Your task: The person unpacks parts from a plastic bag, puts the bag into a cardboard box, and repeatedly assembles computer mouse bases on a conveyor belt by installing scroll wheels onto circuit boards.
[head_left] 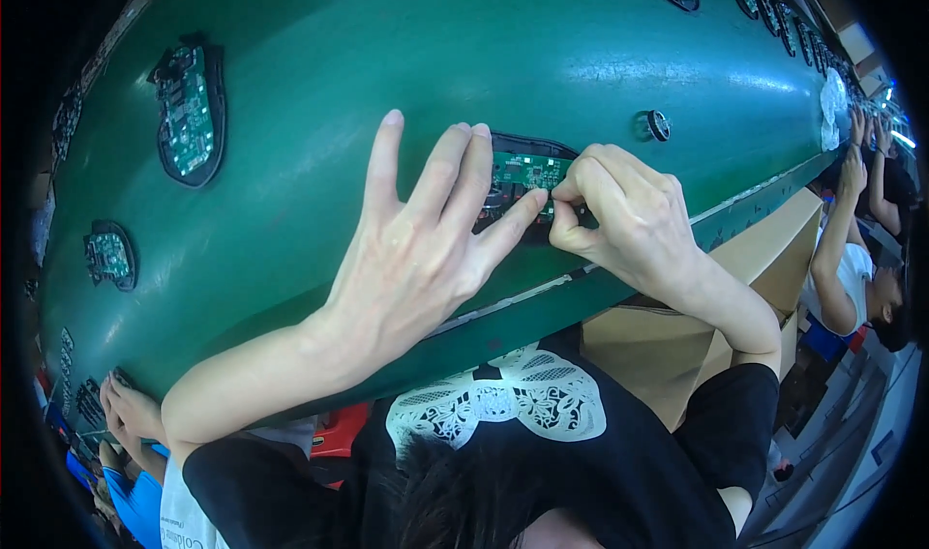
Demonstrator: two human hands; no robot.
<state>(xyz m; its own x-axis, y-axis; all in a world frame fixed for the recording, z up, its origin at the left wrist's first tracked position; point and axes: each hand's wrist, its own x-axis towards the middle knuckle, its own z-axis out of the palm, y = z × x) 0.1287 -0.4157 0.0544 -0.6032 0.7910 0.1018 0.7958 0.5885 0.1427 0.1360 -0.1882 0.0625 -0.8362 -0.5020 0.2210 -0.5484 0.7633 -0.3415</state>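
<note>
At board [530,169]: lying flat in black shell [532,144] on green table [310,75], close to near edge, partly covered by both hands. With left hand [411,244]: fingers spread wide, thumb tip on or just above board; cannot tell how firmly pressed. With right hand [629,210]: thumb and forefinger pinched narrow over board's right part; cannot tell whether gripping anything small between. Looks light and stiff; probably smooth, a little slippery along shell. Likely fragile across populated face. Best to take hold by shell rim, steady both long sides, press lightly, avoid flexing.
</note>
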